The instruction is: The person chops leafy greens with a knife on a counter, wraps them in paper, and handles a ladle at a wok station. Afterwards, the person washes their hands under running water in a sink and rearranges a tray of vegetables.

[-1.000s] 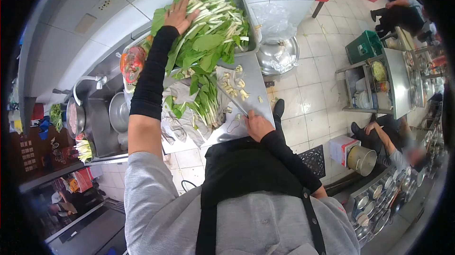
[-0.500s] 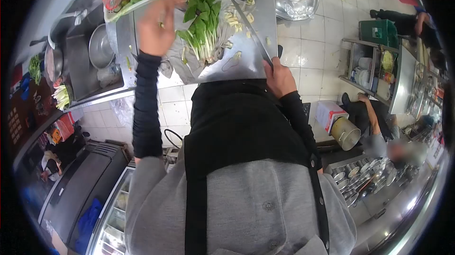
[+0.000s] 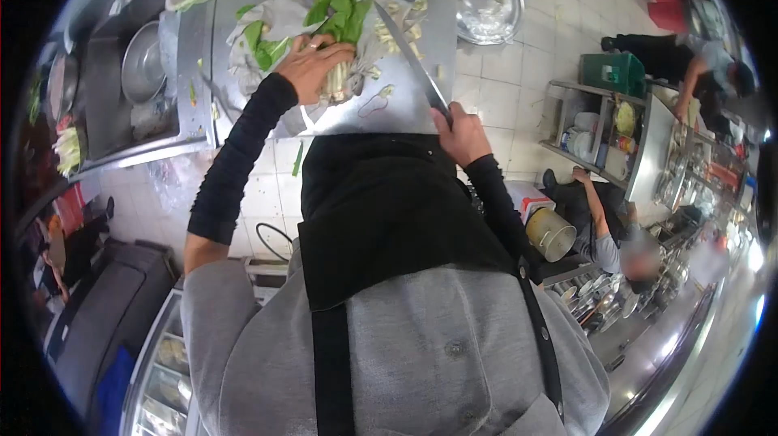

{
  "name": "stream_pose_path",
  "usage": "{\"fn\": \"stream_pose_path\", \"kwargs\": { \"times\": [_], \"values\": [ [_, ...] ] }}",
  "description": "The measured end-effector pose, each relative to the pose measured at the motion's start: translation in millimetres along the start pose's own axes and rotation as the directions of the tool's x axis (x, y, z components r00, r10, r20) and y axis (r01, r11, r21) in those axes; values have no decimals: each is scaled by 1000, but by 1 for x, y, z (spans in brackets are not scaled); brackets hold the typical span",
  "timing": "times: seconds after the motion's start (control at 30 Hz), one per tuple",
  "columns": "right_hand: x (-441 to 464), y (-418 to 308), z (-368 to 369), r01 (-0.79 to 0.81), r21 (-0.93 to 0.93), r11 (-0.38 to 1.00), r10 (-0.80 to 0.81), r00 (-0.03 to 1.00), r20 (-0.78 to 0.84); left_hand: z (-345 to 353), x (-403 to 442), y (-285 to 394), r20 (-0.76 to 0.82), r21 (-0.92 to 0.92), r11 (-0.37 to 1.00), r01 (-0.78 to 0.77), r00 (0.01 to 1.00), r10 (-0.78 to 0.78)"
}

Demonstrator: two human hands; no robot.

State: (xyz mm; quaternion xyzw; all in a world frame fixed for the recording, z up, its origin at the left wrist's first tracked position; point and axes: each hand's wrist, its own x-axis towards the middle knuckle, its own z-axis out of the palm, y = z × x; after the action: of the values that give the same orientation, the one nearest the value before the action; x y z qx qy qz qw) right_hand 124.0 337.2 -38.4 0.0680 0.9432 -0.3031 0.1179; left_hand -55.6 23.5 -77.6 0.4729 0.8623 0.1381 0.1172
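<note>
My left hand [image 3: 314,67] lies across the pale stalks of a bunch of leafy greens [image 3: 348,21], its fingers closed over them. The bunch rests on a crumpled grey cloth [image 3: 253,29] on the metal counter [image 3: 429,23]. In my right hand [image 3: 464,134] is the handle of a large knife [image 3: 412,55]. Its long blade points away from me, to the right of the bunch. Cut stem ends [image 3: 395,31] are scattered beside the blade. A narrow green piece [image 3: 297,159] shows just off the counter's near edge.
A tray [image 3: 194,0] heaped with greens stands along the counter's far side. A sink with a metal bowl [image 3: 144,63] is at left. Right of the counter is a shiny metal basin [image 3: 489,14]. Several other people are around, one crouching by a large pot [image 3: 551,235].
My left hand has come down from the left onto the stalks. My right hand still holds the knife. A green piece now shows below the counter edge, and the view has shifted slightly.
</note>
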Motion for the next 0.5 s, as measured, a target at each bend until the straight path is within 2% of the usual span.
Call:
{"fn": "stream_pose_path", "kwargs": {
  "times": [0.07, 0.13, 0.17, 0.2, 0.23, 0.27, 0.33, 0.4, 0.5],
  "values": [
    [-2, -3, 2, -56, 80, 995, 58, 998, -23, -11, 5, 4, 108, 87, 996, -1, 994, -9],
    [-3, 13, 19, -45, 86, 995, 41, 998, 42, 2, -1, -2, 87, 65, 997, -35, 996, 29],
    [-4, 11, 17, 45, -26, 999, -45, 999, 22, -9, 3, 5, 105, 2, 998, -67, 992, 66],
    [-7, -3, 5, -15, -124, 992, 22, 998, 54, -2, 3, -1, 136, 49, 994, -99, 986, 92],
    [-11, -2, 5, -48, -8, 999, 48, 999, -24, -8, 3, 2, 136, 22, 992, -124, 983, 120],
    [-15, -8, 0, -77, 18, 997, 78, 993, -84, -6, 4, 0, 149, 7, 988, -151, 978, 149],
    [-21, -11, -6, -133, 38, 990, 135, 987, -83, -36, 11, 25, 200, -63, 991, -117, 971, 127],
    [-28, -8, -7, -115, 74, 991, 125, 980, -151, -43, 18, 32, 160, -12, 991, -131, 978, 131],
    [-34, -2, -9, -169, 76, 983, 177, 976, -124, -28, 15, 24, 69, 133, 989, -70, 996, 61]
  ]
}}
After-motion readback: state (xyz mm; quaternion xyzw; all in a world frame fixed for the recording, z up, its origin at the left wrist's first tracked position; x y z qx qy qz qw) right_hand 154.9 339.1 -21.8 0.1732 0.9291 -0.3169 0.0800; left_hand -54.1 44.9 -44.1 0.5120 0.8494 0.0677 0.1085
